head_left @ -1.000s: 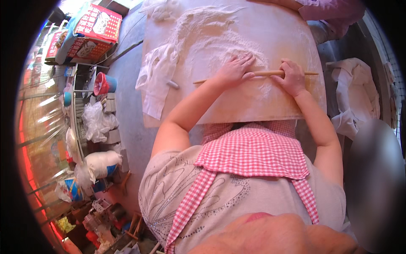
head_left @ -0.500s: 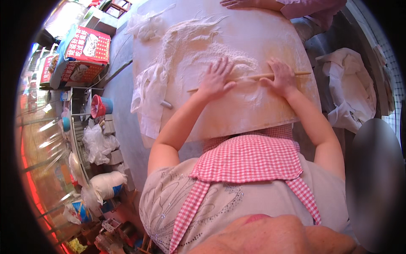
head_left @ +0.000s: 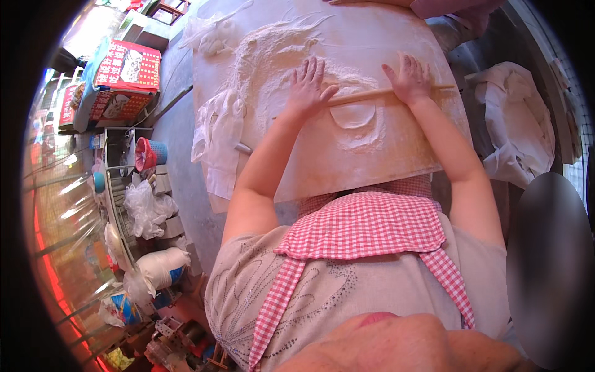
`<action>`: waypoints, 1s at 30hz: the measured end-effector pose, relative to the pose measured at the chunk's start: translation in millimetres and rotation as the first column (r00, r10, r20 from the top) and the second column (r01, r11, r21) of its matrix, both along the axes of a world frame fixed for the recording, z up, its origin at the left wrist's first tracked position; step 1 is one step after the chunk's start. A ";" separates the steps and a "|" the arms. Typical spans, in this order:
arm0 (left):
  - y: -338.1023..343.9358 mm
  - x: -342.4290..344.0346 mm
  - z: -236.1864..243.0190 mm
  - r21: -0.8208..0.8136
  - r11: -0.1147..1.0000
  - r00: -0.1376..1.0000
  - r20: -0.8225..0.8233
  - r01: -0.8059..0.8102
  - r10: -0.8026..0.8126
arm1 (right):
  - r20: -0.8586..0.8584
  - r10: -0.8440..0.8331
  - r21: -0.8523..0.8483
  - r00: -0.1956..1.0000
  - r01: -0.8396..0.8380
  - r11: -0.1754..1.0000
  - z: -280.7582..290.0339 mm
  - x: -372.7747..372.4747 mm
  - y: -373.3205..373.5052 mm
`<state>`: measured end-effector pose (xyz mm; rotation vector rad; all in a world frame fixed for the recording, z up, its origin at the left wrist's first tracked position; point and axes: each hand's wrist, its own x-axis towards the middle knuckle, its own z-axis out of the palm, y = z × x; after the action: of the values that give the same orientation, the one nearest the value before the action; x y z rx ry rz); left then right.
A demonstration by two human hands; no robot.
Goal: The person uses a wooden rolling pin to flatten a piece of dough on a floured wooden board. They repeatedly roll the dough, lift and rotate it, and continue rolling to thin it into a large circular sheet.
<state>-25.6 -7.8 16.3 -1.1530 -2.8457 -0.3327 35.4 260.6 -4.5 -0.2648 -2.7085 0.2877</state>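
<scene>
Resting flat across a wooden rolling pin [head_left: 365,96], the left hand [head_left: 305,87] and right hand [head_left: 411,79] show in the head view at 12 and 1 o'clock of the picture's centre. Each grip is spread, fingers extended forward, palm over the pin and not closed around it. Beneath the pin, at 1 o'clock between the hands, lies a flat piece of dough [head_left: 354,118], its near part showing, on a floury desk [head_left: 403,152]. Loose flour [head_left: 279,44] is heaped at 12 o'clock beyond the left hand.

At 11 o'clock on the desk sits a clear plastic bag [head_left: 214,38]; its contents are hard to make out. A basket [head_left: 158,153], blue outside and red inside, tilts between 9 and 10 o'clock; I cannot tell what it holds. A red printed carton [head_left: 127,68] stands at 10 o'clock, blue sheeting at its side. A plump white sack [head_left: 162,268] lies at 8 o'clock, its filling hidden. Toward 2 o'clock, a pale cloth [head_left: 520,124] forms a hollow with folded edges.
</scene>
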 end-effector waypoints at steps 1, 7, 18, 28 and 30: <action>-1.6 3.5 -4.4 0.048 0.999 0.999 0.034 0.005 -0.006 | -0.052 -0.055 0.011 0.997 0.055 0.998 1.4 -8.1 1.0; -10.3 49.0 -2.1 0.028 0.983 0.957 0.222 0.183 -0.185 | 0.118 0.393 -0.149 0.912 -0.375 0.915 16.0 55.6 -1.0; -11.8 -3.7 -5.2 0.009 0.998 0.998 -0.008 -0.065 0.065 | 0.126 -0.044 -0.058 0.991 0.052 0.997 -6.2 -15.6 -3.2; -9.5 61.0 4.0 0.135 0.979 0.865 0.462 0.151 -0.197 | 0.127 0.441 -0.144 0.889 -0.423 0.895 18.6 69.7 7.0; -34.9 104.0 2.6 0.041 0.970 0.917 0.320 0.238 -0.238 | 0.150 0.448 -0.043 0.882 -0.446 0.894 9.4 105.7 3.1</action>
<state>78.4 -42.7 19.0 -1.5862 -2.9698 -0.5868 141.2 263.7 4.9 0.3637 -2.8981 0.4222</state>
